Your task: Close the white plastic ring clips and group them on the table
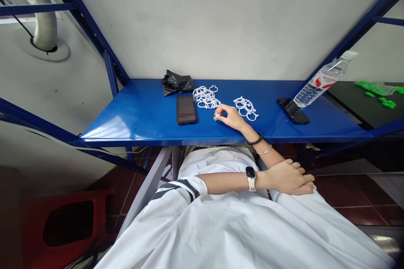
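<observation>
My right hand reaches onto the blue metal shelf and pinches a small white plastic ring between thumb and fingertips. It sits between two piles of the same white rings, a larger pile to its left and a smaller pile to its right. Beaded and thin metal bracelets circle that wrist. My left hand, with a white watch on its wrist, lies across my lap below the shelf, its fingers wrapped over my right forearm.
A dark phone lies left of the rings, with a crumpled black bag behind it. A second phone and a leaning water bottle are at the right. Green pieces lie on a dark surface beyond. A red stool stands lower left.
</observation>
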`<state>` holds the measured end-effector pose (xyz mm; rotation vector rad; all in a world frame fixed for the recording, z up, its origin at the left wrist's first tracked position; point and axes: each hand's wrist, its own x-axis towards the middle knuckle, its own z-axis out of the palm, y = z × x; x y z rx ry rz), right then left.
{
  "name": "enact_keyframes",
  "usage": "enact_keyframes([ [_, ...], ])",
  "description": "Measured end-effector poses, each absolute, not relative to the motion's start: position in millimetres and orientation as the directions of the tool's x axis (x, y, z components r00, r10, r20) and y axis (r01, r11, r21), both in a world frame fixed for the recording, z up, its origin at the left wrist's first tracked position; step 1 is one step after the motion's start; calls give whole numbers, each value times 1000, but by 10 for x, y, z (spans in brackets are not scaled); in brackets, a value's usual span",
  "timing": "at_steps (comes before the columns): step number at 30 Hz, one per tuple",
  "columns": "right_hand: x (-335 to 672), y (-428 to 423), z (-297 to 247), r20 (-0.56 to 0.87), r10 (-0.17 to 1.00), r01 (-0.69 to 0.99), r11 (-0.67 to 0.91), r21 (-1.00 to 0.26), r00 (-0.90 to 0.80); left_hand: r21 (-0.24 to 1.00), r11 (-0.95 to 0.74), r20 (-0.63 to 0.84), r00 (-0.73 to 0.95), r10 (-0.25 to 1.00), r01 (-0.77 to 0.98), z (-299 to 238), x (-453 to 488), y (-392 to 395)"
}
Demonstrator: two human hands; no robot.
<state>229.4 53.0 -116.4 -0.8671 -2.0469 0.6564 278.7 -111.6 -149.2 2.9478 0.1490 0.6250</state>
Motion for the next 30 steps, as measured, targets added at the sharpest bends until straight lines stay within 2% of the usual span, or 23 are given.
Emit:
enact_keyframes([
  [9, 2297, 517, -1163, 503, 740, 364, 664, -653, -447, 145, -987, 390, 913, 120, 68, -1472, 2774, -1118],
  [30, 2295, 510, -1176, 503, 726, 357, 676, -644, -469, 135, -989, 453, 885, 111, 55, -1538, 2804, -1116],
])
